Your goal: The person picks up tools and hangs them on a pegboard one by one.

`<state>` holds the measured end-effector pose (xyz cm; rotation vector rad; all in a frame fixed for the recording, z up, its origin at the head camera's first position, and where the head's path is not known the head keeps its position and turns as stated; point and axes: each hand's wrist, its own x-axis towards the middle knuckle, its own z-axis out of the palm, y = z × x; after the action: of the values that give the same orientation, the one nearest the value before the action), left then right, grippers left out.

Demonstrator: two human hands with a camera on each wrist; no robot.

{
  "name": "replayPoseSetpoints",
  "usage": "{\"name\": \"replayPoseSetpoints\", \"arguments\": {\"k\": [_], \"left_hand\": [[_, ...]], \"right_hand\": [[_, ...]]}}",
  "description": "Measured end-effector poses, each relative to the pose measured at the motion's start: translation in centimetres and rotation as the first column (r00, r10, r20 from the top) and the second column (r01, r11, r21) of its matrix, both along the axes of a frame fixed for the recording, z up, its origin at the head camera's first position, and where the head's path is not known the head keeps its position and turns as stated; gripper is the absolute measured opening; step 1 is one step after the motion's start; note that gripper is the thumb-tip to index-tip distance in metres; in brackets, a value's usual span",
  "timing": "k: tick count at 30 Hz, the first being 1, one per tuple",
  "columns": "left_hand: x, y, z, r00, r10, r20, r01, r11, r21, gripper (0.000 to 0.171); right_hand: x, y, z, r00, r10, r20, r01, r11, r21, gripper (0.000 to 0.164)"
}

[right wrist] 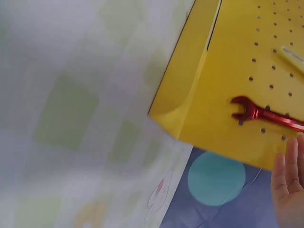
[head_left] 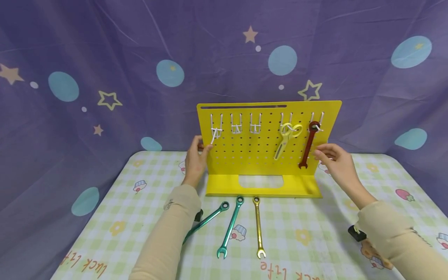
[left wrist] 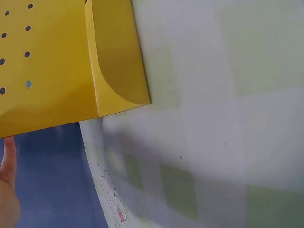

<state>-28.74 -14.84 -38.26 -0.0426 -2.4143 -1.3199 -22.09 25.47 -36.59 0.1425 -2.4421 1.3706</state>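
A yellow pegboard [head_left: 259, 165] stands upright on its base. My left hand [head_left: 196, 161] is at its left edge, thumb in front and the other fingers partly hidden behind; in the left wrist view one finger [left wrist: 8, 164] meets that edge. My right hand [head_left: 337, 163] is at the right edge, fingertips close beside a red wrench [head_left: 308, 147] that hangs by its ring end from a white hook. In the right wrist view its fingers are fairly straight, near the wrench's shank. Pale yellow scissors [head_left: 286, 140] hang from the hook to the wrench's left.
Three white hooks [head_left: 236, 126] on the board's left half hold nothing; the leftmost has a longer, slanting prong. In front of the base lie two green wrenches [head_left: 231, 229] and a gold wrench [head_left: 258, 229] on the checked tablecloth [head_left: 140, 217]. A purple curtain [head_left: 217, 42] hangs behind.
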Motion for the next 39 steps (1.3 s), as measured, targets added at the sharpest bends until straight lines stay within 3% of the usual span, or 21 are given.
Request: {"name": "replayPoseSetpoints", "arguments": {"k": [17, 29, 39], "left_hand": [[-0.1, 0.0, -0.1, 1.000, 0.014, -0.005, -0.014, 1.000, 0.000, 0.033], [-0.1, 0.0, -0.1, 1.000, 0.010, 0.001, -0.010, 1.000, -0.010, 0.035], [-0.1, 0.1, -0.1, 1.000, 0.023, 0.003, -0.023, 1.000, -0.014, 0.033]], "right_hand": [[-0.9, 3.3, -0.4, 0.996, -0.090, 0.024, 0.088, 0.993, 0.077, 0.041], [-1.7, 2.9, -0.4, 0.998, -0.047, 0.052, 0.040, 0.992, 0.120, 0.046], [-2.3, 2.1, -0.6, 0.995, -0.079, 0.057, 0.071, 0.989, 0.127, 0.054]]}}
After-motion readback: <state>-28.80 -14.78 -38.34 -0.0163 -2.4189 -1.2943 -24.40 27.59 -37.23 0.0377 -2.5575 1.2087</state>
